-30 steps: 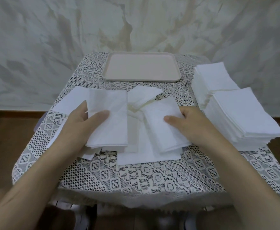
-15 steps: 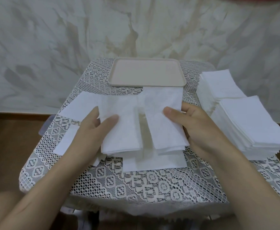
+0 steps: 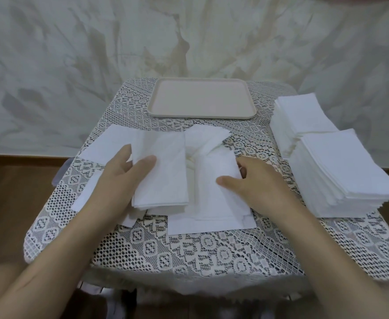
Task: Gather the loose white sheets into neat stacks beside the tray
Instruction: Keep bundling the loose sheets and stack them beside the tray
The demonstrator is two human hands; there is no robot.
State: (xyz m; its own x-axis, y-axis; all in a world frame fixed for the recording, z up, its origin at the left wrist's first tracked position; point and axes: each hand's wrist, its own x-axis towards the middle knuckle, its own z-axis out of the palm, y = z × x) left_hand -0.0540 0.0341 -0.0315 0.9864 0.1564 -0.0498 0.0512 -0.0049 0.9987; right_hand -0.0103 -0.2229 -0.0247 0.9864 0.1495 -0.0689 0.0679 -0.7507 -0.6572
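Loose white sheets [image 3: 212,206] lie overlapped in the middle of the lace-covered table, some crumpled at the back [image 3: 208,140]. My left hand [image 3: 119,178] grips a small bundle of sheets [image 3: 165,176], thumb on top and fingers underneath. My right hand [image 3: 260,185] pinches the right edge of the middle sheets, thumb pressed on top. More flat sheets [image 3: 106,143] stick out to the left under my left hand. The beige tray [image 3: 200,114] stands bare at the back centre.
Two tall neat stacks of white sheets fill the right side, one far [image 3: 301,111] and one near [image 3: 345,171]. The lace tablecloth [image 3: 188,249] hangs over the front edge. A pale mottled wall rises behind the table.
My right hand has come down and toward me with its sheets, which now lie flatter on the pile; the crumpled sheets behind show again. My left hand keeps its bundle.
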